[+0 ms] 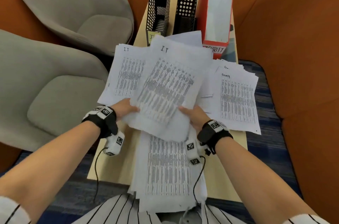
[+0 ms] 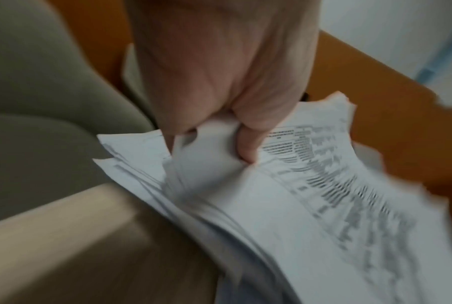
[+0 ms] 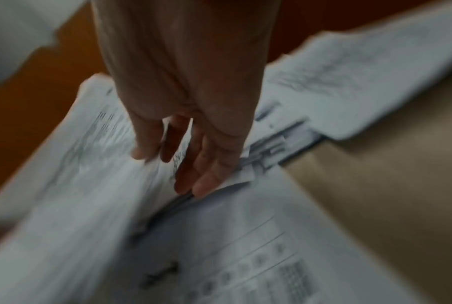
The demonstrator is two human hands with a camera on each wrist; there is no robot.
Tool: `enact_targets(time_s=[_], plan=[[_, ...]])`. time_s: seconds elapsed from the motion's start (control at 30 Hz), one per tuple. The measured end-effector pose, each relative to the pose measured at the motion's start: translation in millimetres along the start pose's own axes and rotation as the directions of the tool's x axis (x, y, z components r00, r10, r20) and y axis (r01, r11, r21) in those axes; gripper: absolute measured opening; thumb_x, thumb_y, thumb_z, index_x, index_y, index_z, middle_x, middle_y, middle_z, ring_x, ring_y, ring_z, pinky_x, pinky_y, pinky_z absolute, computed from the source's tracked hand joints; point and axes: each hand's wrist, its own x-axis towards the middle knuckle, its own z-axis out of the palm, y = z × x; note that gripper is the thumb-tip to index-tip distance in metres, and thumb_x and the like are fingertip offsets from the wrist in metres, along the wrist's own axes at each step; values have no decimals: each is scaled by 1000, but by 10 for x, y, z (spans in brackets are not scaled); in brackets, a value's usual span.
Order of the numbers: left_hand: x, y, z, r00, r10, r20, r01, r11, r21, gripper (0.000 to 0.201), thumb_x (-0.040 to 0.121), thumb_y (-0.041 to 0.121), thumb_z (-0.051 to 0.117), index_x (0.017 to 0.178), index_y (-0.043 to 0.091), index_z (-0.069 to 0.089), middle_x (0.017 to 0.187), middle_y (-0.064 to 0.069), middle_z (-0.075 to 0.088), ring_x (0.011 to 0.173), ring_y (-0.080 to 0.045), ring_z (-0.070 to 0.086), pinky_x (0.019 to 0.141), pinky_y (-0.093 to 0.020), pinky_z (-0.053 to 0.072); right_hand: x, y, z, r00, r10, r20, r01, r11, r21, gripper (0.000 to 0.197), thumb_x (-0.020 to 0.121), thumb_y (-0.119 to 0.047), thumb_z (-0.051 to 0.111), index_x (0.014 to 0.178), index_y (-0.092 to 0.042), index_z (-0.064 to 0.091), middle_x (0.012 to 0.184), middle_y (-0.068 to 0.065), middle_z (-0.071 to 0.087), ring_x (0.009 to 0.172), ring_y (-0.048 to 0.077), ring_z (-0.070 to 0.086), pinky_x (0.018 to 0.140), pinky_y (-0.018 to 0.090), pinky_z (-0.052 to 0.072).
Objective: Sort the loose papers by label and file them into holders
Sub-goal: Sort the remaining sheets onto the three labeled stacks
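1. Unsorted stack (image 1: 168, 168), beneath both wrists: awaiting sorting.
2. Left hand (image 1: 126, 109) and right hand (image 1: 192, 115) each pinch the lifted IT sheaf (image 1: 170, 80) by its near edge.
3. Security pile (image 1: 236, 95), right of the right hand; mesh holder (image 1: 159, 0) beyond the fingertips: filing judged pending.

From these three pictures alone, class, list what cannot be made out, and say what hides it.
1. Head view: mesh holder's label, mostly covered by the held sheets.
2. Head view: red holder's label, first letters behind loose paper.
3. Head view: near pile, its heading under the held sheets.
4. Wrist views: print by the left hand and right hand, motion-blurred.
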Motion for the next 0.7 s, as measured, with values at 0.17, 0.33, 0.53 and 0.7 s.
enact_targets(time_s=[0.17,0.33,0.53,0.7], plan=[[160,303,-408,851,-11,-524,82,990,113,40,91,14,52,127,-3,53,129,-22,56,118,-39,53,97,-40,44,74,169,-66,979,180,98,-26,582,-813,59,89,-39,64,139,-16,41,131,8,55,107,24,62,91,36,52],[309,548,-651,827,-35,-561,146,977,155,35,90,13,54,122,-1,57,123,-22,60,111,-37,58,90,-39,47,36,568,-165,988,154,-18,-69,332,-941,93,78,-39,75,151,-24,18,146,17,34,125,33,49,100,38,43],[232,347,-32,718,146,-681,154,920,360,47,81,8,62,124,6,44,130,-20,43,118,-36,45,95,-42,40,25,702,-173,931,102,-351,-360,94,-928,120,69,-73,63,150,0,14,155,17,21,137,36,32,108,43,36],[-43,-223,754,987,-52,-152,125,841,527,11,89,8,49,97,4,55,110,-17,60,106,-32,57,86,-34,44,-29,681,-112,947,107,-304,-318,464,-827,98,75,-30,81,146,-1,19,142,16,40,128,31,47,102,37,45]])
